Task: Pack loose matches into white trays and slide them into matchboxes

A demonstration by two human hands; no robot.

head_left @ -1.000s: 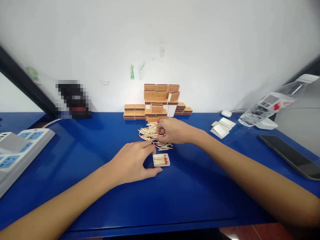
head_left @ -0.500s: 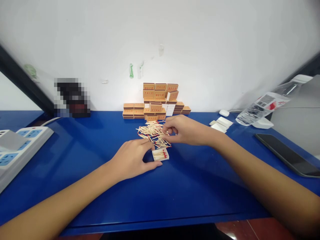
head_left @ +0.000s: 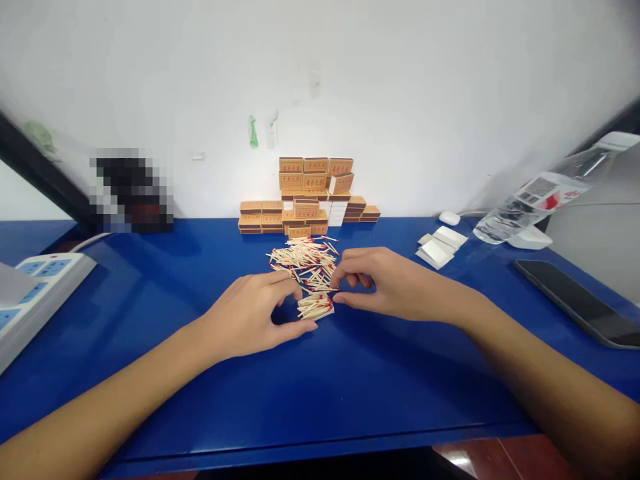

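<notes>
A small white matchbox tray [head_left: 327,312] lies on the blue table, heaped with red-tipped matches [head_left: 314,306]. Around its left end is my left hand [head_left: 257,310], thumb along the near side and index finger at the far corner. My right hand [head_left: 377,283] is at the tray's right end, thumb and index finger apart, and I see nothing held between them. Just beyond the tray spreads a loose pile of matches [head_left: 303,257], close to the fingers of both hands. Behind the pile, orange matchboxes [head_left: 315,181] are stacked against the wall.
On the right are folded white card pieces [head_left: 440,248], a white earbud case [head_left: 449,218], a leaning water bottle [head_left: 530,200] and a black phone [head_left: 580,303]. A power strip [head_left: 45,293] lies at left. The blue table's front edge [head_left: 320,445] runs below my arms.
My right hand has moved from the loose pile down to the tray's right end, and its fingers have parted. The tray now holds a fuller heap of matches. My left hand stays beside it.
</notes>
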